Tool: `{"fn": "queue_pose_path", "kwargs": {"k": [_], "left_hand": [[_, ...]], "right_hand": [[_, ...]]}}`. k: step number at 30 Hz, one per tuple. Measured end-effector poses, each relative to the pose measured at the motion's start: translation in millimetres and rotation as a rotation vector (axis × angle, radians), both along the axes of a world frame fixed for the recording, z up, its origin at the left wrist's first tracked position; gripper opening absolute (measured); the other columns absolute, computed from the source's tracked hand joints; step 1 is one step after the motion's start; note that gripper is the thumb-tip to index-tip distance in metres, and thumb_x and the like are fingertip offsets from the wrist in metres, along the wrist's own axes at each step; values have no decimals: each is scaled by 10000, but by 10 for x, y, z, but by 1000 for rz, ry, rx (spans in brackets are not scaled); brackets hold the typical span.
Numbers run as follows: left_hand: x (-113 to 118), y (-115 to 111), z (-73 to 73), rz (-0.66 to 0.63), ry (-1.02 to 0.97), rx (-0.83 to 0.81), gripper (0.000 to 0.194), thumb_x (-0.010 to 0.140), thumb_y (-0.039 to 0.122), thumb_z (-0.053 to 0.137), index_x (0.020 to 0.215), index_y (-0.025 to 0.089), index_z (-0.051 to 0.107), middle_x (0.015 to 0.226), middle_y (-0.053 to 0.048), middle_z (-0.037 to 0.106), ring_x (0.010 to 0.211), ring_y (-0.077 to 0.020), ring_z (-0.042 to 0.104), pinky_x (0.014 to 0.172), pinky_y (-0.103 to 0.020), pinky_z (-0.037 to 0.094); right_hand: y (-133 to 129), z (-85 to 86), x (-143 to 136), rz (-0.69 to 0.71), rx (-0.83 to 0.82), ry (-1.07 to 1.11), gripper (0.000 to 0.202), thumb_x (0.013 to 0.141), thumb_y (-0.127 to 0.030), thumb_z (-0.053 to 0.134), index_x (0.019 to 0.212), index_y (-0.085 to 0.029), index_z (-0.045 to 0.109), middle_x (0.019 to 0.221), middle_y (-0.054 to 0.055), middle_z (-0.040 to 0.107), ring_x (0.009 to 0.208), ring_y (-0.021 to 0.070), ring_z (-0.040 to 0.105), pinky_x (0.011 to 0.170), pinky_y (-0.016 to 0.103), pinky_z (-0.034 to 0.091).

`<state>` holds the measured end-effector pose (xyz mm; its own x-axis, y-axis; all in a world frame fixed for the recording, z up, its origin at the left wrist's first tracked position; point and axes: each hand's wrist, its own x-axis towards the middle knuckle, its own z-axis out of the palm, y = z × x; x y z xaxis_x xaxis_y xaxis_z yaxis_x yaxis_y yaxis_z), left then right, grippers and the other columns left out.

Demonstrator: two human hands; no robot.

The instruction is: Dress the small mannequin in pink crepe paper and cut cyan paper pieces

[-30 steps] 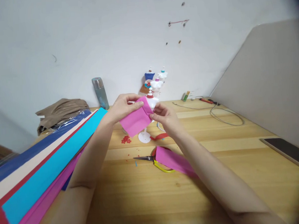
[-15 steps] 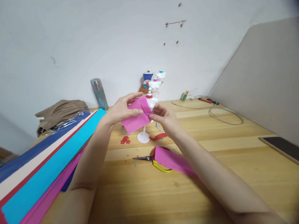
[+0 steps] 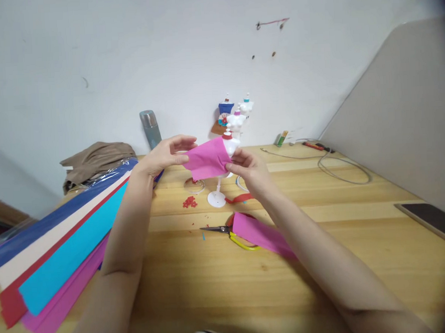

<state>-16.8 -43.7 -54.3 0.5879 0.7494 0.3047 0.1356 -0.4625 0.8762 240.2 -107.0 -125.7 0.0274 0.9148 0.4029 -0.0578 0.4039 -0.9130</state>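
A pink sheet (image 3: 207,158), crepe paper or thin cloth, lies across the front of a small white mannequin (image 3: 232,145) with a red neck band, on a white round-based stand (image 3: 217,199). My left hand (image 3: 166,154) has its thumb on the sheet's left edge, with its upper fingers stretched out above; the sheet hides any lower fingertips. My right hand (image 3: 251,171) pinches the sheet's right edge against the mannequin's side. Below lie black-bladed scissors (image 3: 217,229) with yellow handles, partly under another pink strip (image 3: 262,235).
Coloured sheets (image 3: 72,241) are stacked at left, near a brown cloth (image 3: 97,164) and a thermos (image 3: 151,129). More small mannequins (image 3: 236,119) stand behind. Red bits (image 3: 189,202) and a red strip (image 3: 242,198) lie near the stand. A cable (image 3: 344,179) and phone (image 3: 433,224) are at right.
My left hand has slid left along the pink sheet to its outer edge, and the sheet now spreads flatter. My right hand keeps its pinch. The camera view has shifted slightly.
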Motion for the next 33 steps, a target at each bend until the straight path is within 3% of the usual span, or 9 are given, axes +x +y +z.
{"fn": "queue_pose_path", "kwargs": {"k": [2, 5, 7, 9, 14, 18, 21, 28, 33], "left_hand": [[49, 20, -33, -11, -49, -53, 632, 616, 393, 899, 1171, 141, 732, 1124, -128, 760, 1019, -237, 700, 871, -341, 556], [144, 73, -84, 16, -59, -97, 416, 640, 388, 888, 927, 117, 760, 819, -70, 740, 720, -151, 658, 679, -273, 529], [189, 96, -96, 28, -69, -92, 338, 655, 381, 874, 823, 118, 744, 735, -47, 705, 655, -127, 620, 640, -260, 510], [212, 80, -77, 25, -52, -53, 315, 673, 349, 860, 869, 126, 755, 817, -62, 736, 730, -143, 654, 698, -269, 532], [241, -52, 47, -19, 7, 76, 481, 753, 322, 806, 1201, 162, 737, 1179, -109, 752, 1056, -223, 692, 911, -339, 554], [327, -13, 118, -49, 96, 65, 192, 730, 188, 706, 903, 141, 776, 838, -49, 741, 762, -167, 662, 747, -305, 536], [408, 71, 134, -81, 98, 11, 137, 655, 101, 626, 737, 149, 725, 690, 0, 665, 630, -116, 563, 617, -259, 448], [500, 147, 51, -172, 67, -42, 116, 655, 98, 627, 722, 139, 713, 713, -4, 694, 721, -143, 577, 756, -302, 485], [579, 191, -87, -209, 42, -75, 266, 600, 79, 541, 765, 134, 742, 717, 4, 694, 668, -125, 533, 652, -280, 427]], "right_hand": [[-7, 3, -4, 15, -3, 13, 294, 663, -334, 851, 871, -272, 653, 935, 24, 734, 916, 237, 692, 937, 464, 574], [-15, 8, -12, 35, -3, 29, 294, 662, -324, 855, 887, -271, 673, 939, 25, 737, 907, 232, 692, 931, 461, 577], [-12, 7, -13, 40, -2, 40, 302, 657, -315, 858, 898, -268, 683, 939, 24, 735, 899, 225, 690, 924, 451, 576], [-1, 2, -10, 43, -4, 53, 313, 642, -321, 865, 887, -263, 679, 927, 21, 734, 886, 221, 689, 912, 443, 577], [24, -5, 0, 36, -11, 55, 356, 611, -368, 897, 851, -264, 656, 893, 10, 734, 880, 224, 698, 907, 444, 580], [14, 8, -13, 33, -18, 42, 370, 598, -370, 902, 866, -271, 668, 894, 17, 742, 867, 230, 696, 876, 444, 596], [4, 19, -17, 30, -8, 28, 351, 612, -372, 885, 856, -267, 657, 897, 19, 734, 858, 223, 683, 860, 434, 596], [15, 2, -1, 54, -6, 30, 333, 630, -376, 874, 840, -265, 640, 877, 6, 725, 829, 204, 668, 816, 405, 592], [13, -4, 0, 68, 1, 30, 322, 643, -350, 865, 873, -268, 654, 893, 15, 725, 808, 200, 660, 767, 393, 580]]}}
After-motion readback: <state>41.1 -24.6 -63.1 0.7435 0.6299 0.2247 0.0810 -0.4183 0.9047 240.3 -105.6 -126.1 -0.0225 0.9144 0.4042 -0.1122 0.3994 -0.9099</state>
